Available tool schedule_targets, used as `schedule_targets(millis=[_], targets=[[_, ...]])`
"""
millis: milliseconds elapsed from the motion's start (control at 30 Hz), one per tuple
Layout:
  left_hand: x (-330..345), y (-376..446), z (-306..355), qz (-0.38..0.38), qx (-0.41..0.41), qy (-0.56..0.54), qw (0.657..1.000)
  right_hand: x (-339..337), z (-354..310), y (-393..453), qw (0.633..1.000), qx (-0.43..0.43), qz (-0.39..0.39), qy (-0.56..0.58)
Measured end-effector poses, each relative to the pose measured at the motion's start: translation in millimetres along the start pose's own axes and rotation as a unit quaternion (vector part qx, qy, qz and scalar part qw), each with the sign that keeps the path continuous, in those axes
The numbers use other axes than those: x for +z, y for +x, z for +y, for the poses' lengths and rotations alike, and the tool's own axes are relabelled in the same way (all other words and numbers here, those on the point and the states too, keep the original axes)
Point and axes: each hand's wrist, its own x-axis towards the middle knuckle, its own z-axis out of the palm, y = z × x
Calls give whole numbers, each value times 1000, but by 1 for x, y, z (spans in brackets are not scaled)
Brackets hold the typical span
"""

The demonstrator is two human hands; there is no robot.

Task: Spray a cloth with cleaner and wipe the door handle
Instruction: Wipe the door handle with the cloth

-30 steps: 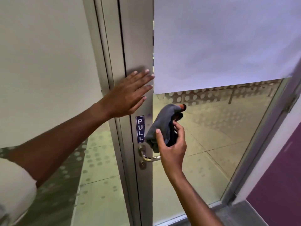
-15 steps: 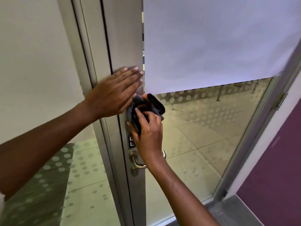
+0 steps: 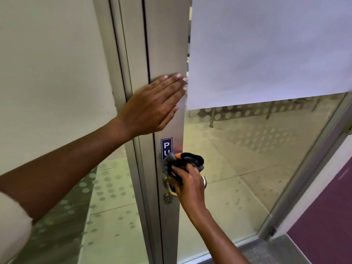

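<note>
A grey and black cloth with an orange patch (image 3: pixel 187 161) is bunched in my right hand (image 3: pixel 188 184), which presses it onto the metal door handle (image 3: pixel 168 186). The hand and cloth hide most of the lever; only its base and its tip at the right show. My left hand (image 3: pixel 152 105) lies flat with fingers together on the metal door frame (image 3: pixel 165 44), well above the handle. No spray bottle is in view.
A blue PULL sign (image 3: pixel 166 147) sits on the frame just above the cloth, partly covered. A keyhole (image 3: pixel 167 199) is below the handle. White paper (image 3: pixel 266 48) covers the upper glass pane. A purple wall (image 3: pixel 327 216) stands at the right.
My right hand brought the cloth from beside the door onto the frame, then down over the handle. My left hand stayed flat on the frame.
</note>
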Motion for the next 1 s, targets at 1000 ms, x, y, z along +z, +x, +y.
schedule_targets(millis=[1000], targets=[[2,-1,-1,-18,13,27,999,0,-19,2,999,-21,11,32]])
